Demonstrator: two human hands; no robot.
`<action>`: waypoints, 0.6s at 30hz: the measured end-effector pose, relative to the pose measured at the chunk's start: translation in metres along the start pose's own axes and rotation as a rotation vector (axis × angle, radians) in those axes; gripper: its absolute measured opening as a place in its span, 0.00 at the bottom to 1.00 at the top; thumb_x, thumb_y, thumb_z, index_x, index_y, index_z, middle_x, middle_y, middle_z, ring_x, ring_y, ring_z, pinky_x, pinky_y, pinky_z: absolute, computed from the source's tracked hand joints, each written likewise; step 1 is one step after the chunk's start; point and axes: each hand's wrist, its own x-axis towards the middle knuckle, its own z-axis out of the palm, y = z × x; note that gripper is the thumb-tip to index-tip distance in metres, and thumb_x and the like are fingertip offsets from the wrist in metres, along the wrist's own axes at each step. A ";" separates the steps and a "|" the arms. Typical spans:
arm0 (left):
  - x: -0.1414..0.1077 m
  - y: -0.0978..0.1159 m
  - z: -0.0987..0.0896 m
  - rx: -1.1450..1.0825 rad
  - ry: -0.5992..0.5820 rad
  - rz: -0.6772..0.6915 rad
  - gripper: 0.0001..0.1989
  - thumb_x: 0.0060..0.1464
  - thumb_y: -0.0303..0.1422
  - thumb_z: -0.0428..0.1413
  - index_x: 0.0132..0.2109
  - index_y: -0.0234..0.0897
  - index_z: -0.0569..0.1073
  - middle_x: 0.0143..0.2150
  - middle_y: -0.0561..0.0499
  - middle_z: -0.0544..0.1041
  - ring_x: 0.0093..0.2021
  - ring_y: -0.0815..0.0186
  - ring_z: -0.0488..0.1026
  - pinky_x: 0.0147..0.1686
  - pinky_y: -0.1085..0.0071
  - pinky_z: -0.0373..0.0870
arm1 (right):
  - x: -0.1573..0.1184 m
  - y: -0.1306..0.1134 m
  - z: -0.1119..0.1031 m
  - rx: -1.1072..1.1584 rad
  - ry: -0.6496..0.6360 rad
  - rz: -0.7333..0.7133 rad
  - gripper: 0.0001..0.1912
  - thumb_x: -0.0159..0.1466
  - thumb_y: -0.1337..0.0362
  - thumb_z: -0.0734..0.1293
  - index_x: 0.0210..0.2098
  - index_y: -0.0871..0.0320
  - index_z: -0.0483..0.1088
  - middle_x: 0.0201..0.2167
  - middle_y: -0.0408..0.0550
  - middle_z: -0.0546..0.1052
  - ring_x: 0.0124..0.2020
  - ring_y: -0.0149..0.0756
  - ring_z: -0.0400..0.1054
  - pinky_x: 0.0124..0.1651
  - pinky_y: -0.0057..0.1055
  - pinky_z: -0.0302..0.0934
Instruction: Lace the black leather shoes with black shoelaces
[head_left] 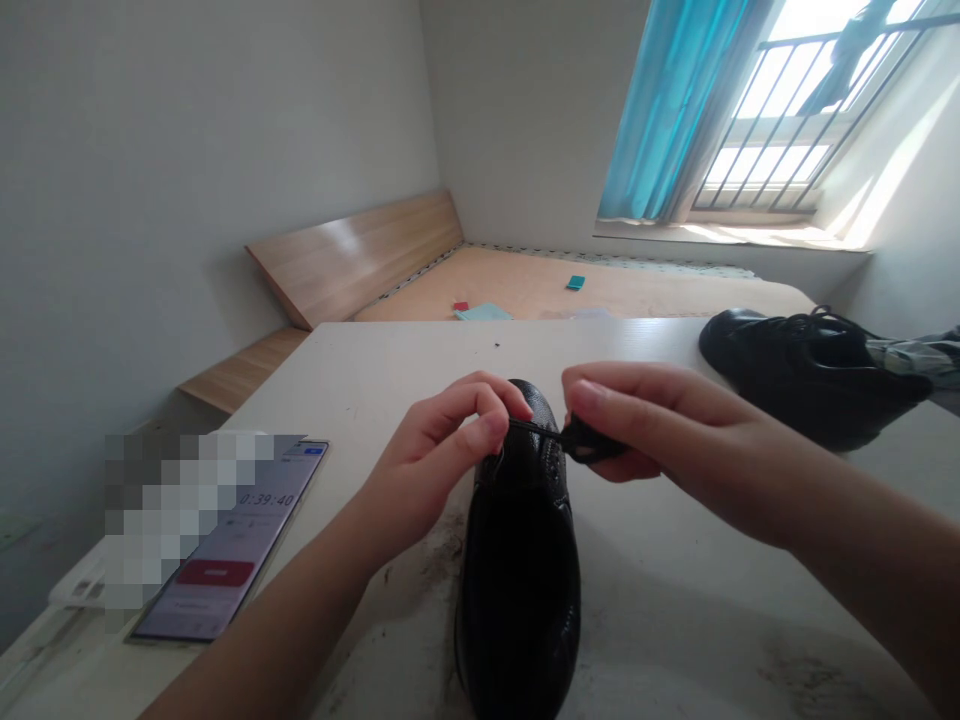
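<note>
Nearest us, the shoe (517, 620) sat upright on the table (660, 620), toe pointing away; the phone (262, 545) lay left. Over the shoe's front, the left hand (439, 445) had its fingertips at the lace (537, 429); whether they pinched it, we could not tell. The right hand (667, 410) had its grip clamped on the bundled lace, the span between running straight. We judged the step to be working the lace; next called for steadying the left while drawing slack rightward. Farther stood another shoe (802, 390), then the bed (525, 275).
</note>
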 end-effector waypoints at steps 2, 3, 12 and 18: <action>0.001 -0.002 -0.002 -0.046 0.035 0.005 0.15 0.64 0.35 0.51 0.28 0.37 0.66 0.37 0.52 0.71 0.40 0.65 0.66 0.44 0.69 0.63 | 0.002 -0.001 -0.005 0.187 0.085 -0.001 0.22 0.60 0.46 0.69 0.23 0.56 0.63 0.24 0.40 0.59 0.23 0.27 0.54 0.25 0.25 0.56; 0.001 -0.003 -0.002 -0.053 0.043 0.001 0.15 0.64 0.36 0.51 0.28 0.37 0.66 0.37 0.52 0.71 0.41 0.65 0.67 0.45 0.70 0.63 | 0.004 -0.001 -0.006 0.247 0.123 -0.012 0.23 0.58 0.47 0.71 0.22 0.56 0.61 0.24 0.39 0.58 0.23 0.26 0.52 0.25 0.25 0.55; -0.002 -0.010 0.009 0.457 -0.040 -0.149 0.10 0.55 0.28 0.55 0.45 0.38 0.71 0.46 0.50 0.75 0.49 0.60 0.70 0.53 0.63 0.62 | 0.020 0.013 -0.025 0.300 0.398 -0.062 0.17 0.54 0.73 0.70 0.24 0.56 0.55 0.23 0.38 0.55 0.25 0.26 0.52 0.27 0.25 0.49; 0.002 -0.013 0.007 0.352 0.049 -0.238 0.11 0.63 0.37 0.48 0.39 0.39 0.72 0.39 0.52 0.75 0.43 0.63 0.71 0.47 0.66 0.65 | 0.026 0.017 -0.028 0.271 0.574 -0.015 0.15 0.54 0.76 0.65 0.22 0.57 0.53 0.21 0.38 0.52 0.23 0.26 0.47 0.25 0.27 0.44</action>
